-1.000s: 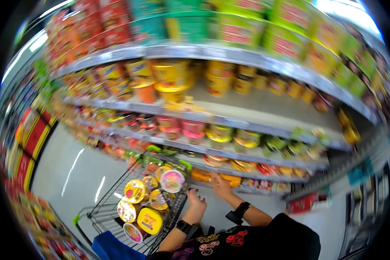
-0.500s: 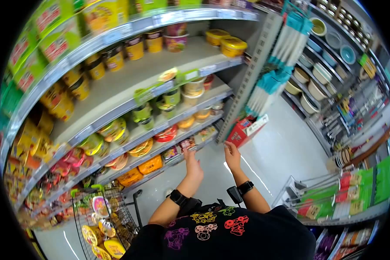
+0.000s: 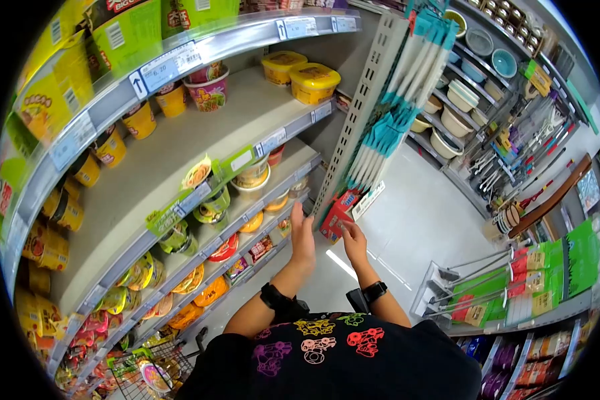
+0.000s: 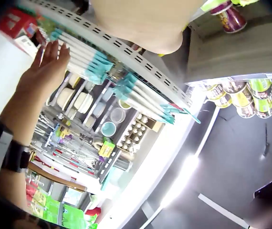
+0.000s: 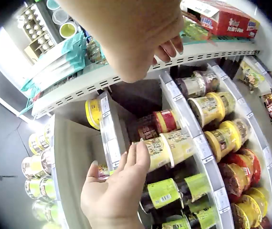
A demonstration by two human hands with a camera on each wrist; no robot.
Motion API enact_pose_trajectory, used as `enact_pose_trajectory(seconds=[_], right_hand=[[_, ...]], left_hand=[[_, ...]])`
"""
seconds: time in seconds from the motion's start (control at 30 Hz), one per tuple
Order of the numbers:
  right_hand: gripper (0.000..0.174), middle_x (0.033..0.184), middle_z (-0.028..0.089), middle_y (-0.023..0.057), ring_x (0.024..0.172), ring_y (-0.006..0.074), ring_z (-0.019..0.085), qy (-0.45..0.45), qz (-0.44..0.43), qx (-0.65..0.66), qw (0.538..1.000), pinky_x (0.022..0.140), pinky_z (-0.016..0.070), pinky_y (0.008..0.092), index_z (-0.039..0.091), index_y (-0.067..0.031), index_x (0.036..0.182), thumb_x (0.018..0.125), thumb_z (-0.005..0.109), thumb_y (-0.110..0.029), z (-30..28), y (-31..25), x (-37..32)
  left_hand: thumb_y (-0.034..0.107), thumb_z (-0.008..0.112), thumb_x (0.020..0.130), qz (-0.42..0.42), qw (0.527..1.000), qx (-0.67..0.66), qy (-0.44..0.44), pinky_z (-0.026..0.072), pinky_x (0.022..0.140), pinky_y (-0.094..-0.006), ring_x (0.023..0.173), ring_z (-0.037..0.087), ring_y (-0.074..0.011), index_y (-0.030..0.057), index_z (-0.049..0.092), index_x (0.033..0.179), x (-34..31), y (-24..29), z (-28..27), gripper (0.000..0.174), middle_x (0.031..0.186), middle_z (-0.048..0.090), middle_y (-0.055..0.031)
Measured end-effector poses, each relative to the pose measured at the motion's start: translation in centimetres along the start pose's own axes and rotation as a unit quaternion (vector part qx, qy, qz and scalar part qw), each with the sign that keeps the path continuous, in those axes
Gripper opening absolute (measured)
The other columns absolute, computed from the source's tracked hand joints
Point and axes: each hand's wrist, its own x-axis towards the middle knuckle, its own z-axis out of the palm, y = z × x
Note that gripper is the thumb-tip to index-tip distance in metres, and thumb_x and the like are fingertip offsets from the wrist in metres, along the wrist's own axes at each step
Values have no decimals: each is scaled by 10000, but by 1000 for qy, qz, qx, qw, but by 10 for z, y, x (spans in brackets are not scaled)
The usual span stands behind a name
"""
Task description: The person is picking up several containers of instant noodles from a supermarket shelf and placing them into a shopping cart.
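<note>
My left hand (image 3: 303, 243) is raised in front of the shelf's right end, fingers fairly straight and holding nothing. Beside it, my right hand (image 3: 355, 247) is also bare, its fingers relaxed, overlapping a red box (image 3: 339, 217) in the head view. A gap separates the two hands. In the right wrist view, the left hand (image 5: 114, 195) spreads before instant noodle cups (image 5: 169, 148), while the right hand (image 5: 136, 33) looms large at the top. Yellow tubs (image 3: 315, 83) and a purple noodle cup (image 3: 209, 91) stand on the upper shelf.
A wire shopping cart (image 3: 130, 363) with noodle cups inside stands at lower left. A perforated metal post (image 3: 360, 110) with hanging teal-and-white packets (image 3: 407, 93) bounds the shelf. Hooks with green packages (image 3: 583, 257) jut out at right. Basins (image 3: 457, 123) line the far racks.
The head view has swung right along the noodle shelf toward its end post. The cart has shifted to the lower left edge. Both hands have stayed raised and hold nothing.
</note>
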Motion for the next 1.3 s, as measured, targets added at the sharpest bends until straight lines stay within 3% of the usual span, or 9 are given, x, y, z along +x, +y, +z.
enact_pose_trajectory(seconds=[0.13, 0.3, 0.57, 0.67, 0.77, 0.97, 1.1, 1.23, 1.3], right_hand=[[326, 1187, 551, 157, 1121, 200, 523, -30, -45, 18, 998, 925, 404, 283, 469, 12, 1197, 881, 488, -72, 24, -45, 87], [412, 1273, 471, 179, 1187, 254, 463, -5, -132, 101, 986, 973, 370, 316, 390, 6, 1266, 866, 474, -45, 58, -109, 150], [467, 1291, 417, 192, 1201, 287, 419, 79, -261, 55, 961, 1002, 335, 362, 368, 0, 1284, 849, 514, -85, 73, -152, 206], [472, 1273, 428, 195, 1176, 292, 437, 84, -307, 16, 948, 990, 339, 370, 372, 5, 1277, 840, 524, -91, 67, -172, 234], [477, 1275, 409, 211, 1191, 335, 400, 85, -354, -2, 931, 1009, 295, 397, 369, 13, 1271, 833, 523, -96, 69, -181, 264], [505, 1349, 285, 276, 1248, 405, 301, 78, -374, -83, 921, 1037, 236, 435, 308, 14, 1304, 872, 512, -150, 75, -205, 303], [470, 1366, 245, 286, 1266, 405, 273, 68, -349, -16, 935, 1047, 215, 438, 308, 6, 1297, 899, 483, -173, 81, -209, 324], [449, 1362, 267, 262, 1253, 388, 296, 68, -294, 20, 953, 1039, 227, 426, 316, -15, 1296, 923, 458, -220, 89, -207, 339], [430, 1342, 302, 235, 1230, 369, 326, 52, -283, 71, 955, 1024, 247, 414, 335, -16, 1283, 921, 462, -211, 90, -202, 347]], left_hand=[[101, 408, 848, 109, 989, 72, -62, 150, 1083, -387, 1350, 169, -241, 9, 164, 1399, 58, 40, 14, 610, 1455, 183, -149], [151, 458, 836, 270, 924, 258, -83, 148, 1074, -426, 1319, 192, -341, -17, 194, 1378, 112, 78, 19, 626, 1414, 222, -220], [258, 505, 838, 382, 814, 427, -98, 140, 1053, -492, 1286, 200, -429, -29, 245, 1355, 168, 98, 37, 646, 1388, 221, -270], [205, 516, 828, 412, 764, 489, -91, 157, 1055, -471, 1293, 216, -396, -23, 251, 1358, 189, 104, 50, 635, 1406, 214, -251], [235, 522, 833, 416, 716, 558, -52, 193, 1039, -480, 1264, 263, -415, -15, 241, 1363, 214, 104, 60, 650, 1382, 248, -269], [200, 554, 804, 362, 718, 595, -14, 244, 1014, -474, 1220, 334, -416, -1, 232, 1369, 255, 107, 74, 680, 1331, 342, -263], [196, 568, 783, 350, 730, 587, -23, 266, 998, -461, 1183, 376, -396, -11, 259, 1355, 271, 104, 75, 683, 1288, 400, -238], [205, 594, 751, 361, 668, 651, -4, 294, 967, -446, 1111, 427, -385, -35, 268, 1343, 269, 102, 80, 716, 1251, 432, -236], [214, 601, 747, 358, 665, 655, -1, 294, 970, -446, 1119, 425, -388, -51, 257, 1341, 272, 99, 79, 736, 1248, 433, -245]])
